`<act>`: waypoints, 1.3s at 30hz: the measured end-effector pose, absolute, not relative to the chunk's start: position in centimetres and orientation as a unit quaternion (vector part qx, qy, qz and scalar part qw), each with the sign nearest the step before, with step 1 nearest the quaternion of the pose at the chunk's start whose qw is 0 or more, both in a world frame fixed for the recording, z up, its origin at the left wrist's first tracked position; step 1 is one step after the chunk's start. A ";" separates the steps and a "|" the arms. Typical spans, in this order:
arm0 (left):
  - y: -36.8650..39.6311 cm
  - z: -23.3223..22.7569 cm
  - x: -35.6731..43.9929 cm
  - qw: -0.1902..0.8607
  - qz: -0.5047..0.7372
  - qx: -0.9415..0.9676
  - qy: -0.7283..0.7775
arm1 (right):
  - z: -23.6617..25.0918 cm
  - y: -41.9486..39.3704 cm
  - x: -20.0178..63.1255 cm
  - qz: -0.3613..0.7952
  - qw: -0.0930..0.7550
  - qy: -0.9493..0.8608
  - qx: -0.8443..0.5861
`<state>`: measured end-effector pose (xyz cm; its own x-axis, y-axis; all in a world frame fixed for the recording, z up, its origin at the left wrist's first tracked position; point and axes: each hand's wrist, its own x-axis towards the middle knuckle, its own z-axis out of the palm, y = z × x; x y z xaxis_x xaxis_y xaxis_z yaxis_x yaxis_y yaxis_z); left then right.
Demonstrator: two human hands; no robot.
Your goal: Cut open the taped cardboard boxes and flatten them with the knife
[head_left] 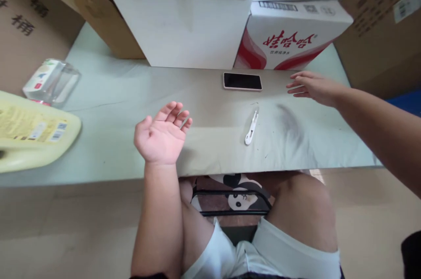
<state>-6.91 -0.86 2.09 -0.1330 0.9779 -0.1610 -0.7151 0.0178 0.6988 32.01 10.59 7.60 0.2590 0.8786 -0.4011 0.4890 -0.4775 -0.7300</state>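
Note:
My left hand (162, 136) is raised, palm up, above the left-middle of the table, its fingers apart and holding nothing. On the other side, my right hand (309, 85) reaches in over the cloth with loosely stretched, empty fingers. Between the hands lies a slim white pen-like tool (251, 130) with a clear far end; its exact kind is hard to make out. Farther back, a phone (242, 81) with a dark screen and pale edge rests flat, nearest to my right hand but apart from it.
White boxes (184, 24) are stacked along the back, beside a red-and-white carton (289, 37). Brown cardboard boxes (381, 37) stand at both sides. A yellow jug (36, 138) and a clear plastic container (54, 81) lie at the left of the pale green tablecloth (108, 152).

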 end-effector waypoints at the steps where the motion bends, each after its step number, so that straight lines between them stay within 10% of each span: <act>1: -1.0 2.2 -7.2 0.625 0.680 0.192 0.332 | 8.2 10.5 30.7 0.410 0.234 -0.465 -0.749; 16: -0.8 2.3 -13.4 0.620 0.731 0.081 0.272 | 7.6 17.5 5.0 0.332 0.132 -0.790 -0.498; 25: -0.5 2.1 -14.8 0.620 0.739 0.037 0.261 | 9.8 23.8 -13.9 0.215 0.232 -0.835 -0.451; 39: -0.5 2.7 -14.5 0.549 0.758 0.000 0.353 | 6.7 19.1 -12.4 0.182 0.233 -0.871 -0.392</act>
<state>-14.53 -0.48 2.70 -0.3971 0.8319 -0.3876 -0.8318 -0.1477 0.5351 -12.42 19.09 6.75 -0.5845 0.7675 0.2632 0.5974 0.6266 -0.5005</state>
